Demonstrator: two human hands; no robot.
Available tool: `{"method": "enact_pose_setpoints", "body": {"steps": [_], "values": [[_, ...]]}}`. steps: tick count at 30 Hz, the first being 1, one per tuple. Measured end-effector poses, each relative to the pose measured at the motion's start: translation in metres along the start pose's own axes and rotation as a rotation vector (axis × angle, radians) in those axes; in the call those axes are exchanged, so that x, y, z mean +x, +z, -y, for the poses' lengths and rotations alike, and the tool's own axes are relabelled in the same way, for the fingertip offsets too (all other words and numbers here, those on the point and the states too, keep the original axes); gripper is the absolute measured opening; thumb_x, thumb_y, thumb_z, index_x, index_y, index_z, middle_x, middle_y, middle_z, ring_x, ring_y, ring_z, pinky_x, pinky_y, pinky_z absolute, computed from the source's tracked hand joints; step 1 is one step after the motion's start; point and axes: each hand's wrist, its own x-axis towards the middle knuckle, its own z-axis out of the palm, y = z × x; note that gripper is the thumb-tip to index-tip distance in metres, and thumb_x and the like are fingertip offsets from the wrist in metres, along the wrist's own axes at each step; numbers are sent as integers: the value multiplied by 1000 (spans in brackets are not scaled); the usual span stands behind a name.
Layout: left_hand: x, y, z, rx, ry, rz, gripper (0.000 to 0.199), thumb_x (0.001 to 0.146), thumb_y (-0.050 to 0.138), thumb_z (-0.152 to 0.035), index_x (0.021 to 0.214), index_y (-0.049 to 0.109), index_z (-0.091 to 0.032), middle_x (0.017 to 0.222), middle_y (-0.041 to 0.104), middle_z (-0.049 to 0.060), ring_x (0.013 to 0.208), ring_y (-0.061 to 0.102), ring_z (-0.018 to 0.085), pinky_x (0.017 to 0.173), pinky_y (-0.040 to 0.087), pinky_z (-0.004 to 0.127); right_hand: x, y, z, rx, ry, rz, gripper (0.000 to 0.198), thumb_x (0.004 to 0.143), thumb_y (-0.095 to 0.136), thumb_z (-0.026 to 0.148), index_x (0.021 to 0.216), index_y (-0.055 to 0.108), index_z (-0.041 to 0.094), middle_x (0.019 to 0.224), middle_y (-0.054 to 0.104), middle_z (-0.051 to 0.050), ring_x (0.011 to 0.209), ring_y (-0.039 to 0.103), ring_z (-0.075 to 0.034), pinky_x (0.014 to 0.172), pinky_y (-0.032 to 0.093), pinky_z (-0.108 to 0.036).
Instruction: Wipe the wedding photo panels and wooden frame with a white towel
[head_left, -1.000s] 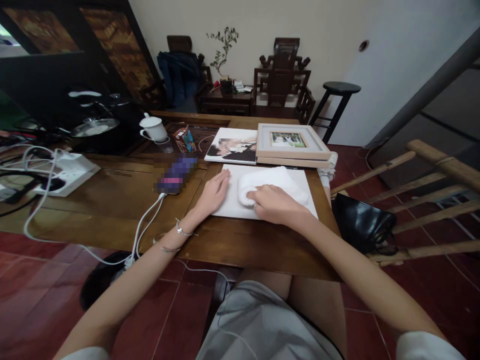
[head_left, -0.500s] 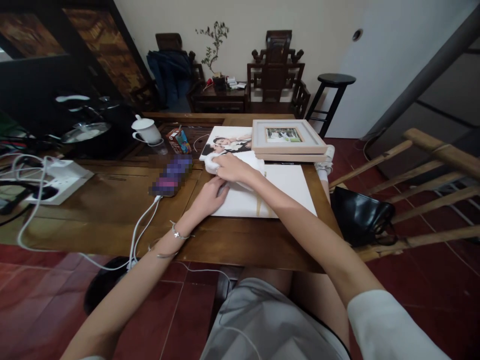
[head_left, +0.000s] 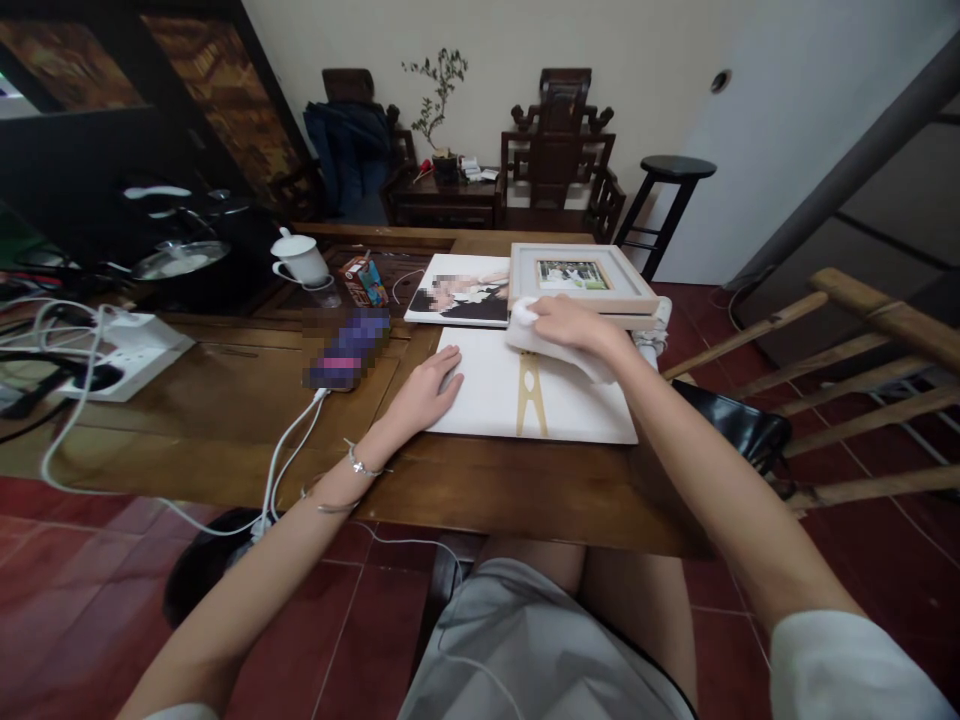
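Observation:
A white rectangular board [head_left: 480, 400] lies flat on the table, a gold A-shaped stand piece [head_left: 532, 400] on its face. My left hand [head_left: 433, 388] rests on the board's left edge, fingers stretched out and holding nothing. My right hand [head_left: 566, 322] grips a bunched white cloth [head_left: 529, 338] over the board's far edge; part of the cloth hangs across the board's far right part. Behind the board lies a photo panel [head_left: 465, 290] with a partly blurred picture. To its right, a light wooden picture frame [head_left: 517, 262] with a small photo sits on top of another frame.
Left of the board lies a phone [head_left: 349, 345] with white cables. Farther left are a power strip [head_left: 135, 350], a lidded white cup [head_left: 301, 258], a small carton [head_left: 364, 280] and a pot [head_left: 184, 262]. A bamboo chair [head_left: 885, 400] holding a black bag [head_left: 735, 420] stands at right.
My right hand has moved right with the cloth, from the board's far left corner to its far right part, uncovering the gold piece. My left hand stays at the left edge.

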Motion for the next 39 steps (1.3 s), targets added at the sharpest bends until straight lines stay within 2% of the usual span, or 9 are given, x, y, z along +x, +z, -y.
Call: {"method": "enact_pose_setpoints", "body": {"steps": [6, 11, 16, 19, 25, 31, 34, 36, 39], "values": [[0, 0, -1, 9, 6, 2, 43, 91, 43, -34, 124, 60, -11, 139, 52, 16, 132, 47, 29, 113, 34, 44, -50, 7, -38, -32, 151, 15, 29, 78, 38, 10, 93, 62, 14, 101, 67, -14, 92, 59, -28, 75, 41, -33], [0, 1, -1, 17, 2, 1, 43, 91, 44, -33, 124, 59, -9, 139, 52, 18, 132, 47, 29, 113, 34, 45, -109, 20, -14, -165, 116, 74, 24, 76, 39, 6, 83, 60, 16, 78, 63, -11, 77, 58, -25, 70, 38, -32], [0, 3, 0, 26, 12, 0, 42, 92, 42, -32, 124, 58, -10, 140, 51, 17, 133, 46, 29, 113, 34, 45, -171, 32, 15, -114, 26, 153, 27, 74, 43, 6, 87, 61, 20, 87, 64, -11, 82, 60, -26, 73, 43, -33], [0, 2, 0, 30, 15, 8, 41, 92, 42, -31, 124, 58, -11, 141, 51, 17, 133, 45, 29, 113, 34, 45, -186, 36, 19, -103, -14, 176, 29, 71, 44, 5, 87, 63, 21, 100, 64, -13, 91, 60, -27, 78, 45, -35], [0, 2, -2, 5, 5, 0, 41, 91, 42, -31, 124, 58, -13, 140, 52, 16, 133, 45, 30, 113, 33, 48, -154, 46, -4, -37, -85, 12, 25, 74, 44, 6, 87, 63, 17, 126, 55, -17, 112, 54, -29, 93, 44, -39], [0, 2, -1, 20, 13, 2, 44, 91, 42, -33, 124, 59, -9, 139, 52, 18, 132, 46, 29, 113, 33, 45, -99, 56, -36, -31, -56, -65, 23, 78, 45, 12, 93, 63, 14, 117, 58, -19, 114, 53, -30, 95, 43, -45], [-1, 1, -1, 19, 15, 1, 44, 92, 42, -34, 124, 59, -9, 139, 52, 19, 133, 46, 29, 113, 33, 45, -81, 60, -40, -45, -89, -95, 22, 78, 49, 16, 94, 64, 13, 143, 42, -21, 137, 28, -39, 105, 27, -65], [-1, 1, -1, 11, 15, -5, 44, 91, 43, -35, 124, 59, -11, 139, 52, 17, 133, 46, 28, 113, 33, 46, -76, 62, -39, -73, -87, -78, 24, 78, 49, 15, 97, 64, 12, 154, 29, -18, 143, 12, -43, 103, 15, -76], [-1, 1, 0, 8, 18, -3, 44, 91, 43, -36, 124, 59, -11, 139, 53, 17, 133, 46, 28, 114, 33, 45, -77, 64, -35, -118, -85, -41, 32, 76, 46, 10, 103, 64, 13, 155, 30, -16, 143, 14, -41, 103, 16, -76]]}}
